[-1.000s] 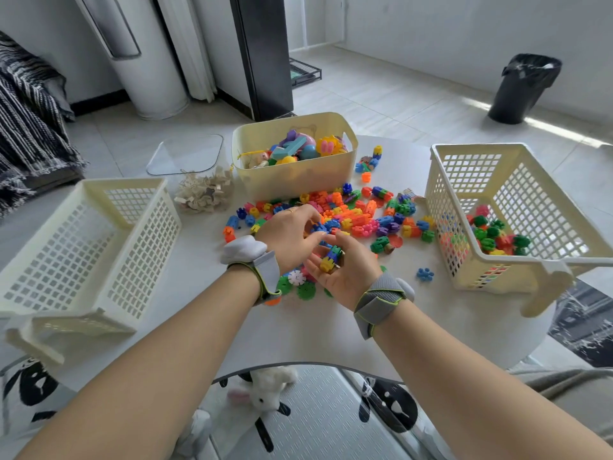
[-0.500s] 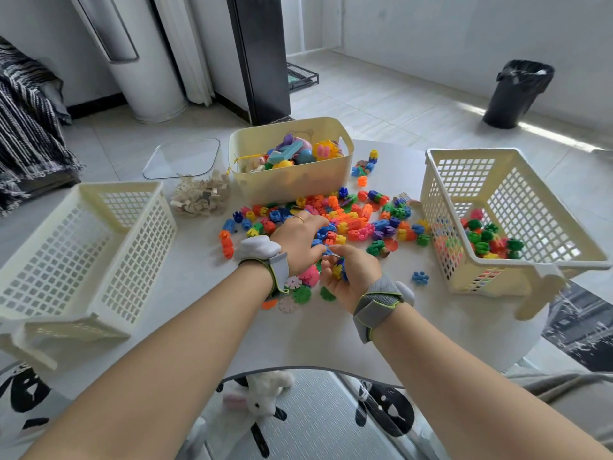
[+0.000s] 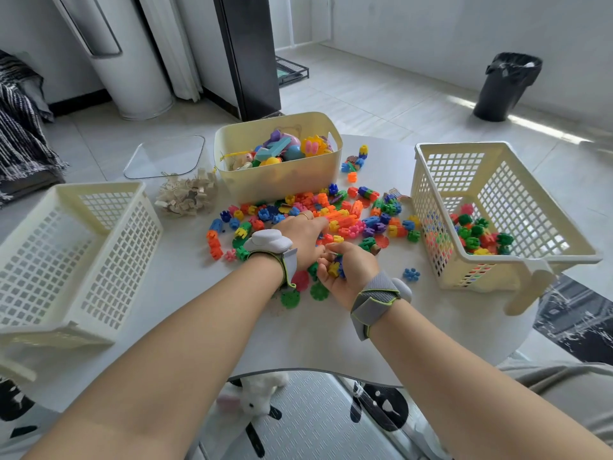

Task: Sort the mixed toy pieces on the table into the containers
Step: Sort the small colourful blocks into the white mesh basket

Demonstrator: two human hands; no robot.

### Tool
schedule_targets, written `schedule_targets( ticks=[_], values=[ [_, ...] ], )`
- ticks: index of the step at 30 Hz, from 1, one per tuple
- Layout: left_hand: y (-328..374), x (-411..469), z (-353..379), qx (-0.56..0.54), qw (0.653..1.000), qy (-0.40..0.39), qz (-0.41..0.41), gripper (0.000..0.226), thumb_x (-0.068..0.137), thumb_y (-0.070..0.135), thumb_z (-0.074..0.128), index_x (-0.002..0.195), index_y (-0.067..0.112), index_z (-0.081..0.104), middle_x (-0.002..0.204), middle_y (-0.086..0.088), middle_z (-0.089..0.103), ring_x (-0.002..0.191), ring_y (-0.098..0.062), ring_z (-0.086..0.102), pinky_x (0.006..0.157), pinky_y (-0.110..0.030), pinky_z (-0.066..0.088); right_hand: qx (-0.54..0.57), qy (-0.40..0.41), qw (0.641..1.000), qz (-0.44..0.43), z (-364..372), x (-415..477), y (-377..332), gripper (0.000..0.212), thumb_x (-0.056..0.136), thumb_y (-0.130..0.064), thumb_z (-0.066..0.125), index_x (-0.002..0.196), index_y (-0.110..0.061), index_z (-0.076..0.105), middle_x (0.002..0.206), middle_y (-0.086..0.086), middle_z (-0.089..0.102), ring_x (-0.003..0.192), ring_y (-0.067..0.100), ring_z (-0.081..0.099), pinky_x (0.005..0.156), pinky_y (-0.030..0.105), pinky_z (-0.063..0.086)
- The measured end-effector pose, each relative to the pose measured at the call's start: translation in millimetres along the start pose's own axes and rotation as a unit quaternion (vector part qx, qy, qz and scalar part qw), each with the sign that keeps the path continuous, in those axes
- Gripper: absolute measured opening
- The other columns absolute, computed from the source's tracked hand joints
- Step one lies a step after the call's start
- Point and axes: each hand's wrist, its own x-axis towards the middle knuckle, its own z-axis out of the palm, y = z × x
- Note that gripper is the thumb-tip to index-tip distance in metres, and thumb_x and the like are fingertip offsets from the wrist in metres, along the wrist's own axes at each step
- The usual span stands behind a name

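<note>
The right hand (image 3: 348, 265) is cupped palm-up near the middle of the table (image 3: 308, 340), its curled fingers holding a small clutch of yellow and blue pieces (image 3: 334, 269). The left hand (image 3: 303, 235) lies close against it, palm down, fingers stretched fairly straight onto the near side of the heap of mixed toy pieces (image 3: 351, 214) that spreads across the table's middle. Flat green discs (image 3: 290, 298) lie on the table between the two wrists. A lone blue piece (image 3: 411, 274) sits near the right basket (image 3: 461, 147), which stands at the right edge and holds green and red pieces. The left basket (image 3: 109, 260) stands at the left edge. A solid tub (image 3: 282, 180) of larger toys stands at the far edge, with a pile of wooden bits (image 3: 185, 197) just beside it.
</note>
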Motion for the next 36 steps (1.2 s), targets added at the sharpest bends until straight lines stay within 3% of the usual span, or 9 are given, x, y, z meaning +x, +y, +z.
schedule_targets(
  ticks=[4, 9, 11, 14, 17, 21, 27, 31, 36],
  values=[
    [0, -7, -4, -0.031, 0.999, 0.032, -0.014, 0.023, 0.087, 0.033, 0.056, 0.107, 0.022, 0.058, 0.109, -0.004, 0.050, 0.094, -0.028, 0.054, 0.069, -0.031, 0.041, 0.005, -0.007, 1.000, -0.001, 1, -1, 1, 0.014, 0.092, -0.003, 0.043, 0.079, -0.003, 0.049, 0.064, 0.007, 0.041, 0.053, 0.015, 0.045, 0.039, 0.016, 0.046],
    [-2, -15, -17, -0.178, 0.980, 0.090, -0.019, 0.019, 0.084, 0.029, 0.063, 0.097, 0.017, 0.066, 0.104, -0.006, 0.055, 0.091, -0.024, 0.056, 0.082, -0.039, 0.049, 0.040, -0.020, 0.999, -0.004, 2, -3, -1, 0.016, 0.094, -0.010, 0.040, 0.083, -0.003, 0.050, 0.074, 0.012, 0.050, 0.062, 0.021, 0.055, 0.046, 0.024, 0.054],
    [1, -20, -24, -0.209, 0.974, 0.086, 0.002, 0.020, 0.084, 0.030, 0.064, 0.100, 0.017, 0.066, 0.104, -0.003, 0.058, 0.089, -0.019, 0.057, 0.082, -0.037, 0.050, 0.088, -0.035, 0.995, 0.010, 3, -3, -1, 0.024, 0.098, -0.021, 0.040, 0.086, -0.004, 0.051, 0.089, 0.016, 0.058, 0.070, 0.026, 0.062, 0.053, 0.030, 0.058],
    [5, -30, -33, -0.230, 0.970, 0.067, 0.033, 0.024, 0.088, 0.036, 0.060, 0.106, 0.019, 0.064, 0.097, 0.004, 0.064, 0.081, -0.014, 0.060, 0.077, -0.033, 0.052, 0.155, -0.078, 0.983, 0.053, 3, -3, 0, 0.033, 0.096, -0.034, 0.045, 0.109, -0.006, 0.055, 0.106, 0.017, 0.063, 0.084, 0.029, 0.065, 0.056, 0.038, 0.059],
    [3, -32, -38, -0.254, 0.963, 0.086, 0.025, 0.024, 0.096, 0.026, 0.049, 0.111, 0.015, 0.063, 0.096, -0.001, 0.067, 0.077, -0.015, 0.059, 0.077, -0.031, 0.051, 0.116, -0.105, 0.985, 0.076, 2, -5, -2, 0.035, 0.095, -0.039, 0.047, 0.109, -0.010, 0.061, 0.101, 0.012, 0.065, 0.082, 0.024, 0.065, 0.055, 0.031, 0.058],
    [-13, -29, -34, -0.198, 0.975, 0.104, -0.010, 0.026, 0.093, 0.008, 0.046, 0.114, 0.011, 0.062, 0.109, -0.009, 0.066, 0.096, -0.025, 0.060, 0.082, -0.027, 0.044, 0.058, -0.072, 0.994, 0.061, 2, -7, 0, 0.021, 0.085, -0.019, 0.064, 0.098, -0.004, 0.057, 0.087, 0.012, 0.057, 0.057, 0.020, 0.063, 0.046, 0.023, 0.053],
    [-31, -29, -18, -0.059, 0.997, -0.025, -0.047, 0.046, 0.087, 0.017, 0.057, 0.132, 0.020, 0.048, 0.132, -0.009, 0.045, 0.122, -0.029, 0.042, 0.098, -0.037, 0.040, 0.033, -0.039, 0.998, 0.030, 4, -4, 0, 0.017, 0.087, -0.009, 0.059, 0.100, 0.001, 0.053, 0.083, 0.014, 0.053, 0.063, 0.021, 0.056, 0.045, 0.023, 0.053],
    [-29, -29, -8, -0.040, 0.998, -0.027, -0.028, 0.036, 0.087, 0.020, 0.057, 0.123, 0.019, 0.055, 0.125, -0.007, 0.041, 0.113, -0.029, 0.043, 0.093, -0.041, 0.044, 0.021, -0.052, 0.998, 0.024, 5, -2, 1, 0.020, 0.087, -0.010, 0.057, 0.103, 0.001, 0.055, 0.091, 0.016, 0.056, 0.066, 0.023, 0.060, 0.048, 0.025, 0.055],
    [-28, -26, -4, -0.018, 1.000, -0.004, -0.017, 0.019, 0.088, 0.019, 0.057, 0.104, 0.010, 0.059, 0.121, -0.007, 0.041, 0.105, -0.030, 0.047, 0.087, -0.042, 0.047, 0.054, -0.060, 0.997, 0.011, 2, -1, 0, 0.021, 0.095, -0.021, 0.047, 0.092, -0.003, 0.058, 0.102, 0.020, 0.055, 0.076, 0.027, 0.061, 0.054, 0.030, 0.059]
  ],
)
